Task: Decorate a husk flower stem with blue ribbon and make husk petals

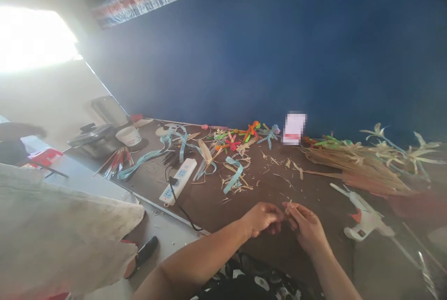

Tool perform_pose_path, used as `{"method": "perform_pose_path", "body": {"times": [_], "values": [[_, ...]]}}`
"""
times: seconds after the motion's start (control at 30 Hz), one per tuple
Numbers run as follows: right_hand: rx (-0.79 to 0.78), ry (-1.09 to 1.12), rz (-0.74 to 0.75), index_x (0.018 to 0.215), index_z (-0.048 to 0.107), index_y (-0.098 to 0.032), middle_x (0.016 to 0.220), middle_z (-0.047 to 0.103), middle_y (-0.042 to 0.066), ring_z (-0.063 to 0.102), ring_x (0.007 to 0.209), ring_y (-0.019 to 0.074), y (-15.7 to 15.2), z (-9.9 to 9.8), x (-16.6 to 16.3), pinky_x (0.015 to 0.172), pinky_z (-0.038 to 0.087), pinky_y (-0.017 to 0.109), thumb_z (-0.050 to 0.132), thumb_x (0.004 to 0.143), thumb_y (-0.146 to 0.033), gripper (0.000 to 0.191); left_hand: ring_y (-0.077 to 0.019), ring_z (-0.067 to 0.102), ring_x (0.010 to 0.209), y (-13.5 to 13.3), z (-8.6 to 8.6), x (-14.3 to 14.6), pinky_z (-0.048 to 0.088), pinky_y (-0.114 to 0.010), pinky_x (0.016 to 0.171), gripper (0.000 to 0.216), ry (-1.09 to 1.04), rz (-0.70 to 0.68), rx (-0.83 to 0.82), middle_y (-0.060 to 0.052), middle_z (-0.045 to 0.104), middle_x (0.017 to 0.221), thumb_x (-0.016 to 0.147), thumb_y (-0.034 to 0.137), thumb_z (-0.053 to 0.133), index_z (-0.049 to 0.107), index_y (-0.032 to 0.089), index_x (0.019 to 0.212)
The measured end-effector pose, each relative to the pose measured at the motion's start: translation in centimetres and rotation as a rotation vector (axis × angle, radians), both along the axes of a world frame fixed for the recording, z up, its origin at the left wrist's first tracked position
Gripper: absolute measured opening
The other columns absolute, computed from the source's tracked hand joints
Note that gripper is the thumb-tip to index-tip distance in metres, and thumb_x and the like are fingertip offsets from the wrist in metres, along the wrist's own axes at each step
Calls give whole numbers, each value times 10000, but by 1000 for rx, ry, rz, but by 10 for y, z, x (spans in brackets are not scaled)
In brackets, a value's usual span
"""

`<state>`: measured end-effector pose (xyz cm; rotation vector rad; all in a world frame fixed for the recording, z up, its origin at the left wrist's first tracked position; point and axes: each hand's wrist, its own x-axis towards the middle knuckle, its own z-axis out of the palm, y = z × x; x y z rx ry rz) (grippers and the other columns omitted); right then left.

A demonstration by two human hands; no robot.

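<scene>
My left hand [263, 220] and my right hand [307, 226] meet over the brown table [268, 193], close to my body. A small, thin straw-coloured strip [288, 208] shows at the fingertips of my right hand, which pinches it. The fingers of my left hand are curled and pressed together, touching or almost touching the same spot. What they hold is hidden. Short dry scraps [284, 180] lie scattered beyond my hands. To the right rests a white glue gun [368, 218].
A power strip [179, 183] with a black plug lies left, its cord running toward me. Behind are blue ribbon [233, 176], colourful craft flowers [252, 130] and dry husks [352, 163]. A lidded pot [94, 141] and white bowl [128, 136] stand far left. A blue panel [244, 58] rises behind.
</scene>
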<state>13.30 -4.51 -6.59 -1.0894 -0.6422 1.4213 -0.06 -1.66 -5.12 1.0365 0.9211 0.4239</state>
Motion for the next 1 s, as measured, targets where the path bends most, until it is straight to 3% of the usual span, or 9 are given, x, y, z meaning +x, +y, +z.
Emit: {"method": "perform_pose_path", "body": {"times": [0.17,0.4,0.57,0.63,0.7,0.83,0.9,1.0], "values": [[41,-4,-74,517,454,-176,386,320,-92,251,344,41,2,-1,-5,344,193,191,653,651,-320,280,-53,377,346,-11,3,1,281,-178,370,189,105,17,249,45,478,457,718,306,486,559,132,717],[43,52,-144,525,380,-188,372,278,-116,203,332,29,4,-2,-10,332,162,175,657,648,-303,324,-91,468,509,-22,13,-4,317,-198,505,161,403,77,829,-3,572,593,762,233,440,576,151,737],[67,178,-189,527,379,-182,385,258,-119,172,342,27,5,-1,-10,335,155,171,653,660,-250,312,-109,483,539,-21,24,-8,299,-212,525,160,440,-11,974,-17,560,599,772,199,412,559,157,725],[67,186,-205,523,376,-179,387,269,-116,179,343,26,5,-2,-10,336,158,170,651,662,-240,314,-108,474,548,-20,27,-8,291,-215,531,160,400,-17,947,-14,544,596,769,206,414,551,158,701],[64,188,-220,526,380,-178,388,271,-117,179,342,26,5,-4,-9,336,160,168,645,666,-236,305,-94,437,518,-19,27,-6,273,-211,513,150,322,3,811,4,508,560,754,230,438,542,155,675],[63,196,-234,527,389,-175,391,259,-116,172,342,26,4,-5,-11,338,161,167,621,690,-239,290,-54,290,411,-14,22,0,193,-192,425,139,24,43,208,60,357,455,706,274,488,506,144,659],[67,200,-235,526,393,-173,401,266,-111,183,347,28,4,-4,-11,340,165,167,617,694,-239,287,-46,236,390,-15,20,2,150,-187,404,136,-100,50,3,79,304,434,693,279,500,496,145,671],[70,213,-235,534,405,-172,425,273,-106,185,350,28,3,-2,-7,337,169,169,615,693,-245,273,-42,258,400,-20,20,1,160,-181,410,143,-150,108,12,75,332,435,684,279,523,505,138,670]]}}
